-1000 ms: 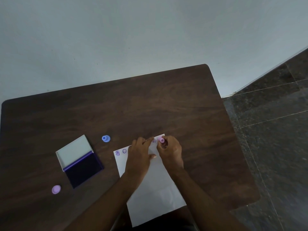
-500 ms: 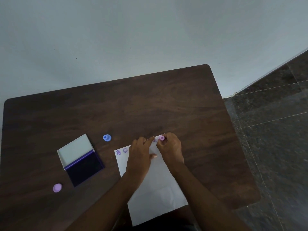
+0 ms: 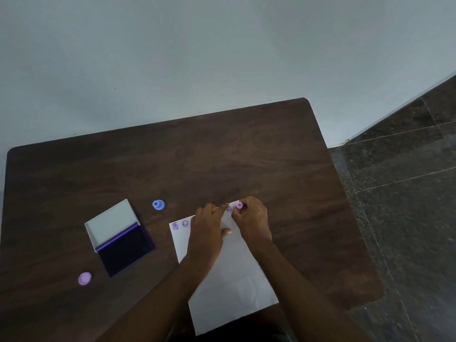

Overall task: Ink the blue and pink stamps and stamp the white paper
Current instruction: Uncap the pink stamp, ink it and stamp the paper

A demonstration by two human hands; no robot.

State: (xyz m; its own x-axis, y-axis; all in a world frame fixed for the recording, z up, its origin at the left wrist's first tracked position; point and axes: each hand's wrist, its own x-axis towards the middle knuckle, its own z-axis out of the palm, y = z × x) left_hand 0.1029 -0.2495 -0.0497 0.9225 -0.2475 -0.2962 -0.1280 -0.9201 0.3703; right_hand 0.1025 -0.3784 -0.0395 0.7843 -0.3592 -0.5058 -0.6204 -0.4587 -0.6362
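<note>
From my remote feed I log: one dark brown wooden table [image 3: 222,156], rounded corners, grain visible, set against a plain pale grey-blue wall [image 3: 197,50] bearing a few tiny dark specks. To the right, dark speckled stone floor tiles [image 3: 407,193] with thin pale joints, a light skirting strip along the wall's foot. Lighting dim, even.

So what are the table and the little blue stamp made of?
The table looks like dark wood or a wood-look top: brown grain streaks, dull sheen. The blue stamp looks like smooth moulded plastic: one even colour, rounded shape. Neither is certain from here.
</note>
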